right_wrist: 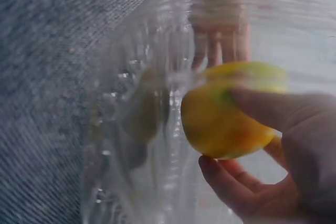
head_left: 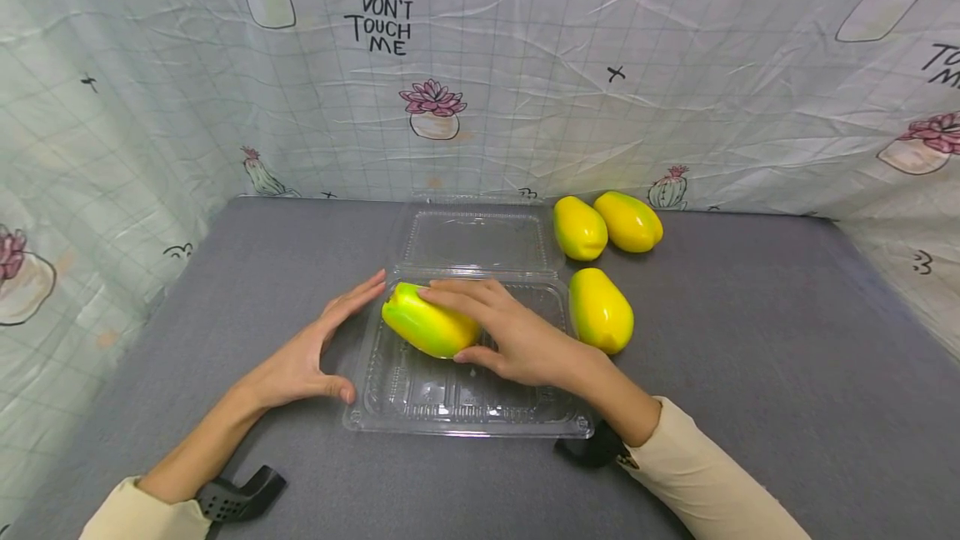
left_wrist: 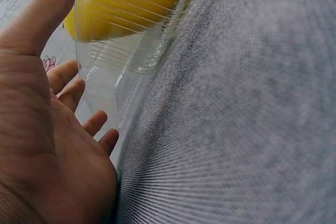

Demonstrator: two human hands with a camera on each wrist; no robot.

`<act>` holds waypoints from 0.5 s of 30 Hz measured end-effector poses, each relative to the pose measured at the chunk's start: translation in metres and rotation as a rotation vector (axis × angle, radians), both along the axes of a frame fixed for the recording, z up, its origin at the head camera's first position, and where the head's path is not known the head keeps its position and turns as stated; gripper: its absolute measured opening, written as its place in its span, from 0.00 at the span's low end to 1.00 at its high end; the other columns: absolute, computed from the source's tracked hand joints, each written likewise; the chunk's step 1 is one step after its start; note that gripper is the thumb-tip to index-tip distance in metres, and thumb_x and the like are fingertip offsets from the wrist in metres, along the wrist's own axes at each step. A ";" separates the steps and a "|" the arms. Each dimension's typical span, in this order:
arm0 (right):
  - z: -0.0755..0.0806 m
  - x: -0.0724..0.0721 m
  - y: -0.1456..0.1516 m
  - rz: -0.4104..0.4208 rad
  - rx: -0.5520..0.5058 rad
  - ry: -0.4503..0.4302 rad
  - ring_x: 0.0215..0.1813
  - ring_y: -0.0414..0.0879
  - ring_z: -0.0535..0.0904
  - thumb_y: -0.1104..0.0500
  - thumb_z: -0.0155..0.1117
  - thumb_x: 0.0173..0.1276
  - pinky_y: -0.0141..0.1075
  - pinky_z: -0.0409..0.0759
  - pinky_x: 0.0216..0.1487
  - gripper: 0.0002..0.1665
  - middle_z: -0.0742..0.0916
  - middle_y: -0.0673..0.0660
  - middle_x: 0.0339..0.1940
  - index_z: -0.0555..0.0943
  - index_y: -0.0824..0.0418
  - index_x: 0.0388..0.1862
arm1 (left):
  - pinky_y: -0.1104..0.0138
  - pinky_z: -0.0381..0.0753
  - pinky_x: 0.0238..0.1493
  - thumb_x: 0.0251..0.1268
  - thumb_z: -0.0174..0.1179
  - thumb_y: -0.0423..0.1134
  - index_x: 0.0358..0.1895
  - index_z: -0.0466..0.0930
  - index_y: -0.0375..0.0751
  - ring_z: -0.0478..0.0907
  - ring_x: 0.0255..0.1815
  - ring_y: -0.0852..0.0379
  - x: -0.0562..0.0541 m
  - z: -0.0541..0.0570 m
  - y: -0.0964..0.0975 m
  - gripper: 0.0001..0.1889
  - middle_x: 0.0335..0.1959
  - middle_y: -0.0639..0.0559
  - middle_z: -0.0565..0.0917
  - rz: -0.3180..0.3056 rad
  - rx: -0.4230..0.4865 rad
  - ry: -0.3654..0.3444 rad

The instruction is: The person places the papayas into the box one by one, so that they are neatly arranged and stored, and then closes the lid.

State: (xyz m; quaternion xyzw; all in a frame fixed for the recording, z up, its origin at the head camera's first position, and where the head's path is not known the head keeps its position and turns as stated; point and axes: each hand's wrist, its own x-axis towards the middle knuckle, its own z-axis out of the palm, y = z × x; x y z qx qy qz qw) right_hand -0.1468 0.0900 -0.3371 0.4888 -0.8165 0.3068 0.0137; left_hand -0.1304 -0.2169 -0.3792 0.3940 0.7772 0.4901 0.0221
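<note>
My right hand (head_left: 517,340) grips a yellow papaya (head_left: 427,323) with green at its narrow end, thumb on the near side and fingers over the top. This fruit lies slantwise over the left half of a clear plastic clamshell box (head_left: 465,423), whose lid (head_left: 476,240) is folded back away from me. In the right wrist view, thumb and fingertips meet the papaya (right_wrist: 226,124) from two sides. My left hand (head_left: 300,361) is spread at the box's left edge, thumb apart from the fingers, with nothing in its grasp. The left wrist view shows its palm (left_wrist: 73,150) beside the clear wall.
One more yellow papaya (head_left: 602,311) lies against the box's right side. Behind it, two others (head_left: 580,228) sit side by side near the back edge of the grey table (head_left: 750,357). A printed curtain (head_left: 525,65) hangs behind and at the sides.
</note>
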 end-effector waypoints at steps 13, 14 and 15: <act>0.000 0.000 -0.002 0.034 0.044 -0.002 0.71 0.44 0.57 0.59 0.70 0.61 0.43 0.60 0.67 0.49 0.63 0.51 0.74 0.56 0.46 0.76 | 0.35 0.44 0.59 0.51 0.55 0.74 0.75 0.50 0.38 0.41 0.75 0.42 -0.001 0.010 -0.001 0.56 0.77 0.44 0.45 0.032 -0.056 0.065; 0.000 -0.001 -0.002 0.037 0.049 -0.001 0.71 0.44 0.57 0.60 0.70 0.61 0.43 0.60 0.67 0.49 0.63 0.50 0.75 0.56 0.46 0.76 | 0.35 0.44 0.59 0.51 0.55 0.73 0.75 0.51 0.39 0.40 0.75 0.42 -0.002 0.011 -0.002 0.56 0.77 0.43 0.45 0.032 -0.062 0.066; 0.000 -0.001 -0.003 0.043 0.053 0.002 0.71 0.44 0.57 0.60 0.70 0.61 0.43 0.60 0.67 0.49 0.63 0.50 0.75 0.56 0.46 0.76 | 0.34 0.44 0.58 0.51 0.56 0.73 0.75 0.51 0.39 0.40 0.75 0.42 -0.003 0.013 -0.002 0.55 0.77 0.43 0.44 0.032 -0.069 0.065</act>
